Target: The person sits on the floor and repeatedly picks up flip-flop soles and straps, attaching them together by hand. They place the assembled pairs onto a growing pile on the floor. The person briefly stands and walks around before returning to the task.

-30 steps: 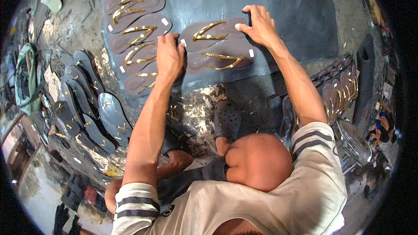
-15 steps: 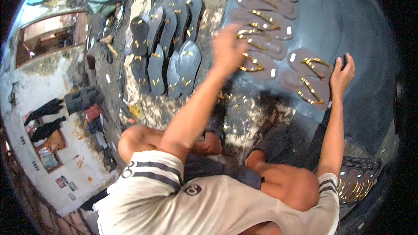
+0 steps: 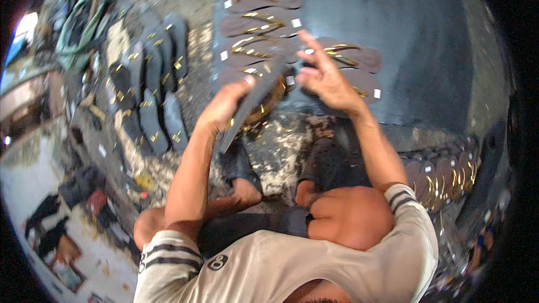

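Note:
My left hand is closed on a flip-flop, which is tilted up on edge with its dark sole and gold strap blurred by motion. My right hand is open, fingers spread and reaching left, close to the upper end of that flip-flop. Beneath and beside my right hand lie two brown flip-flops with gold straps, one partly covered by the hand. A column of similar brown flip-flops, with small white labels, runs away from me just left of them. The held flip-flop partly hides the nearest of these.
A blue-grey sheet lies under the brown flip-flops. On the left, dark soles with small gold pieces lie on the stained ground. More gold-strapped flip-flops stand in a row at right, near my knee. Green cloth is at the far left.
My left hand has come nearer to me and now holds a tilted flip-flop. My right hand has left the pair's right side and moved left. The whole view has shifted.

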